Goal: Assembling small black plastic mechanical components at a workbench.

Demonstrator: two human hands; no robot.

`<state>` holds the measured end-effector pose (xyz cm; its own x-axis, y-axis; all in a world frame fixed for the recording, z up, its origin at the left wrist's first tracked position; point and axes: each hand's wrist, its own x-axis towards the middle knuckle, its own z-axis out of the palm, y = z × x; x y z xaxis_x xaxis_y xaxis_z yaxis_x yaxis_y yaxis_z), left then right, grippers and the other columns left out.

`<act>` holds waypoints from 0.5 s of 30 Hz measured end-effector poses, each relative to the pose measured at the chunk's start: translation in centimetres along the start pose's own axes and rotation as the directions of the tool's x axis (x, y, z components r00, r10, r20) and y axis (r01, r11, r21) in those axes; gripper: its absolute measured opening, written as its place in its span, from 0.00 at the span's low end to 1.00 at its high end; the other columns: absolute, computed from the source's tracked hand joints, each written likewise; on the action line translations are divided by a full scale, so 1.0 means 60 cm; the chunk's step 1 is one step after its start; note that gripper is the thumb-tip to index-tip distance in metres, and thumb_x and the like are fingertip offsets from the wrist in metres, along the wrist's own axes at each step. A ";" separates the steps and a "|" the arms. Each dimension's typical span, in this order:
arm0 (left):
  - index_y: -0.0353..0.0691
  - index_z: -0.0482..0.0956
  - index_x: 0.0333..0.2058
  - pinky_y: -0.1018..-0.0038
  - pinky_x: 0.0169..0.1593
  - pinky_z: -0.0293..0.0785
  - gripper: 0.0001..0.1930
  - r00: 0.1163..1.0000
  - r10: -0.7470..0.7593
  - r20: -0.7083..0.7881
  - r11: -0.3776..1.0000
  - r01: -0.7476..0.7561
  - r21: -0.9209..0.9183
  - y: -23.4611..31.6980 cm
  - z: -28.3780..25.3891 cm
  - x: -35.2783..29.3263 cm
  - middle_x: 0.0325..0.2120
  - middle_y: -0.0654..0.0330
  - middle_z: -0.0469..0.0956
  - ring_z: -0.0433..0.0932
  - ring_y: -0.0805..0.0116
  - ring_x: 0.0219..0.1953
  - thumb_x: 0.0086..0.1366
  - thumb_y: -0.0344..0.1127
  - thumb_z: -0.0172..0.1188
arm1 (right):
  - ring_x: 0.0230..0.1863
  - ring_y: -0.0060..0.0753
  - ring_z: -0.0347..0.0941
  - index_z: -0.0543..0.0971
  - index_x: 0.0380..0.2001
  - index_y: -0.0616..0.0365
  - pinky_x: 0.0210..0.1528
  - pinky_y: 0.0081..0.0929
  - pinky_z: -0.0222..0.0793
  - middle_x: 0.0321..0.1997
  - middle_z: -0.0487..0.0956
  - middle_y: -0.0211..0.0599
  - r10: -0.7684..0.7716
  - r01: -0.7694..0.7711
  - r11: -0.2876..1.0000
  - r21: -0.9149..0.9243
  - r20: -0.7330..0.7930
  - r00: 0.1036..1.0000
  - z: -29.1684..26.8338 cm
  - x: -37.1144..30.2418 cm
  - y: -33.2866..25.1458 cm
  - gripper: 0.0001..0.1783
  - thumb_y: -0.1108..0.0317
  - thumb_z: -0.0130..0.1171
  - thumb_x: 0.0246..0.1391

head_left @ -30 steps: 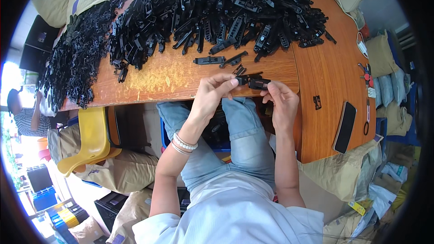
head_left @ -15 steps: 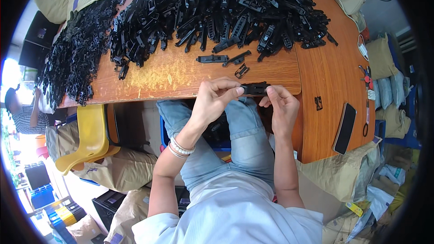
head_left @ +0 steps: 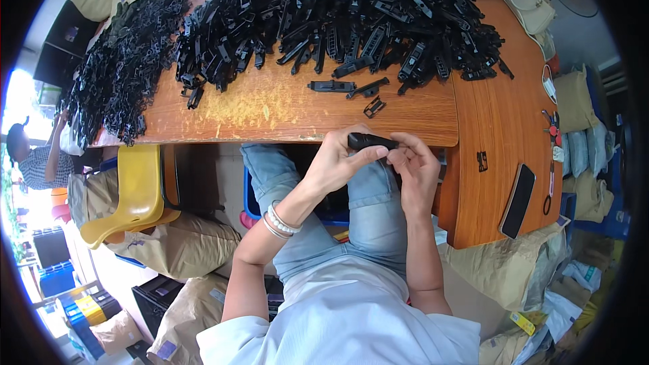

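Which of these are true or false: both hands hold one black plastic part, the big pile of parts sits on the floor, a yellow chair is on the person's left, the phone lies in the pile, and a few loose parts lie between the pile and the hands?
1. Both hands hold one black plastic part. True: the left hand and the right hand grip the same black part in front of the table edge.
2. The big pile sits on the floor. False: the pile of black parts lies on the wooden table.
3. A yellow chair is on the person's left. True: the yellow chair stands there.
4. The phone lies in the pile. False: the dark phone lies apart, on the table's right wing.
5. Loose parts lie between pile and hands. True: a few loose parts lie there.
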<state>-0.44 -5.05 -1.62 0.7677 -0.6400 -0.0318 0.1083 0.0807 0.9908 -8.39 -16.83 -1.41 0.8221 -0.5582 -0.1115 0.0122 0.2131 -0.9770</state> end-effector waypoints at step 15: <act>0.39 0.76 0.39 0.74 0.34 0.71 0.13 0.693 0.640 -0.333 0.458 0.004 0.889 -0.008 -0.263 0.140 0.31 0.54 0.72 0.75 0.62 0.31 0.52 0.24 0.54 | 0.23 0.22 0.72 0.74 0.39 0.68 0.21 0.14 0.62 0.29 0.78 0.41 -0.068 0.067 0.998 0.009 0.170 0.983 0.005 -0.008 0.029 0.14 0.68 0.54 0.54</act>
<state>15.90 1.60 -4.41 0.8115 -0.1377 0.5679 -0.5089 -0.6443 0.5709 -8.58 -15.96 -2.98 0.9041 -0.4271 -0.0127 0.0723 0.1821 -0.9806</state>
